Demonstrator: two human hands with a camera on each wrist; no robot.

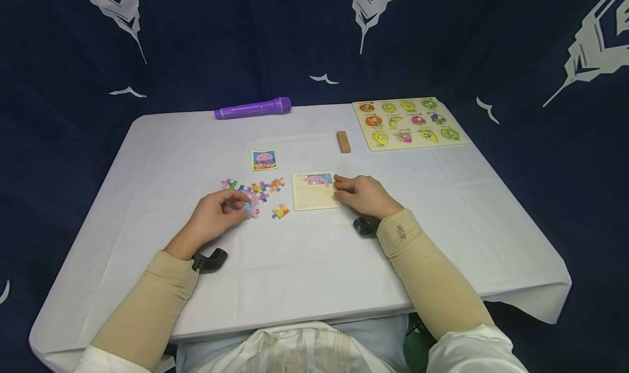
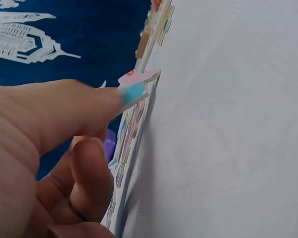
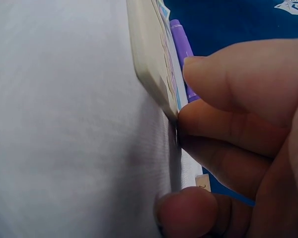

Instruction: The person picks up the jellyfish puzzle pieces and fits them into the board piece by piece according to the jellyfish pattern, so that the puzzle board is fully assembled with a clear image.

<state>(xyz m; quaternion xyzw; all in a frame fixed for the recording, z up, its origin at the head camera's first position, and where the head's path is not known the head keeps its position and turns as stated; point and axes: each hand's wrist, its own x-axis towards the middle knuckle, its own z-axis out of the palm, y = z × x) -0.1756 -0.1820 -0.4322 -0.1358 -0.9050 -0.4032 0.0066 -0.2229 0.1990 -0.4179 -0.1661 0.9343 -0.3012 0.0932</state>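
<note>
My left hand (image 1: 213, 214) pinches a blue and pink jigsaw piece (image 2: 133, 94) between thumb and fingers, close over a cluster of loose jigsaw pieces (image 1: 259, 187). One yellow piece (image 1: 280, 211) lies apart on their right. To the right lies a square wooden puzzle tray (image 1: 314, 199), with joined pink and blue pieces (image 1: 318, 180) along the upper right of its face. The fingertips of my right hand (image 1: 365, 194) touch the tray's right edge. In the right wrist view, the tray's pale side (image 3: 151, 84) meets these fingers.
Behind the loose pieces lies a small picture card (image 1: 264, 160). A wooden block (image 1: 343, 142) sits beyond the tray, and a fruit puzzle board (image 1: 410, 124) occupies the back right. Along the white table's (image 1: 275, 274) far edge rests a purple toy microphone (image 1: 253, 108).
</note>
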